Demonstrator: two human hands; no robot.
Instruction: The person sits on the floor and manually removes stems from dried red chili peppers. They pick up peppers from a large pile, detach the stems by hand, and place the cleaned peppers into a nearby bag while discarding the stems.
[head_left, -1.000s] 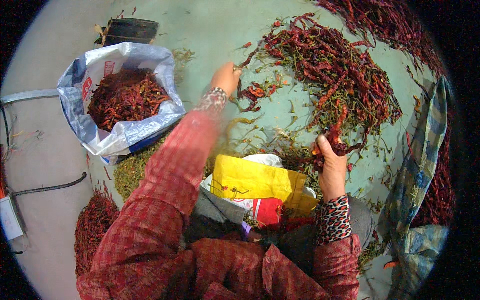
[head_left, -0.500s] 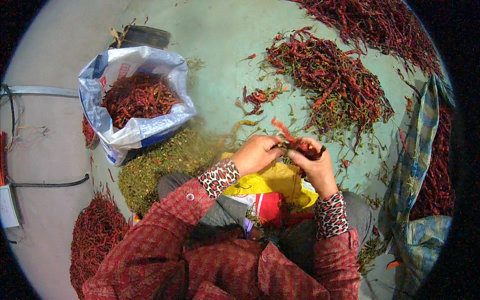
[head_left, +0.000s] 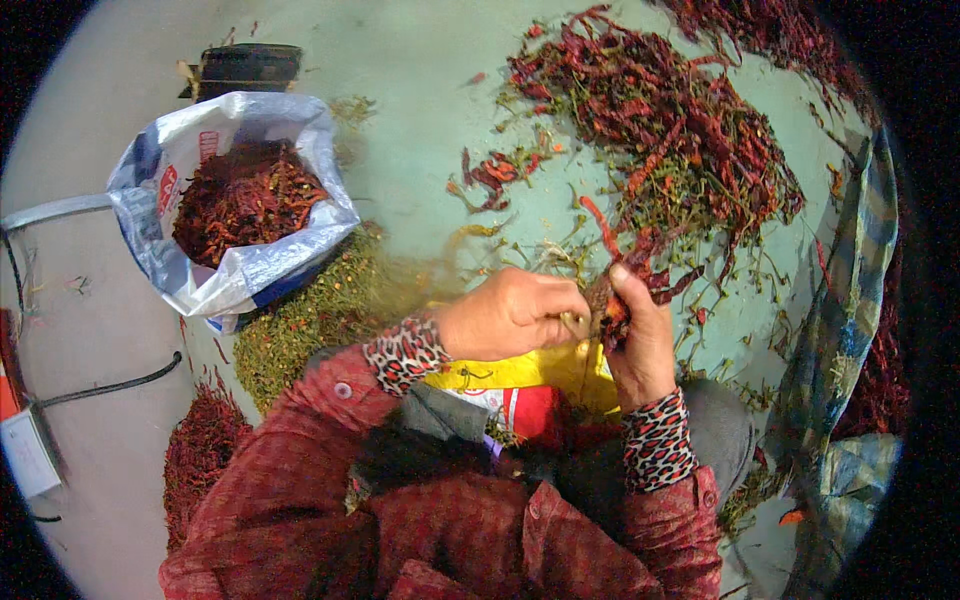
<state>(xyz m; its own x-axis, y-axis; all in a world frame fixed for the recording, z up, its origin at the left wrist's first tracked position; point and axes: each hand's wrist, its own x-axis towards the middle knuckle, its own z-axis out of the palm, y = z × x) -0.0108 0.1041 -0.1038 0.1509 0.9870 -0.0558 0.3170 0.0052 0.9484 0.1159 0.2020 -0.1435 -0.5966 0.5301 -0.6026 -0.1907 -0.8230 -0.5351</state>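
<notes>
My right hand (head_left: 643, 335) is closed round a small bunch of dried red chillies (head_left: 617, 322); some of them poke out past the thumb. Beside it, my left hand (head_left: 525, 315) has its fingers pinched together close to the bunch's stem side. Whatever lies between those fingertips is too small and blurred to make out. Both hands are above a yellow plastic sack (head_left: 500, 372) spread over my lap. Just beyond the right hand lies a heap of dried red chillies with green stems (head_left: 665, 130).
A white and blue woven bag (head_left: 275, 262), partly filled with chillies, stands at left. Next to it are a mound of loose green stems (head_left: 300, 340) and a black bucket (head_left: 250, 68). Another chilli pile (head_left: 200, 460) sits at lower left. A checked woven sack (head_left: 855, 300) lines the right.
My right hand has turned more upright, with its chillies now spreading to the right. The left hand has curled its fingers in and come slightly lower. The whole view has shifted a little.
</notes>
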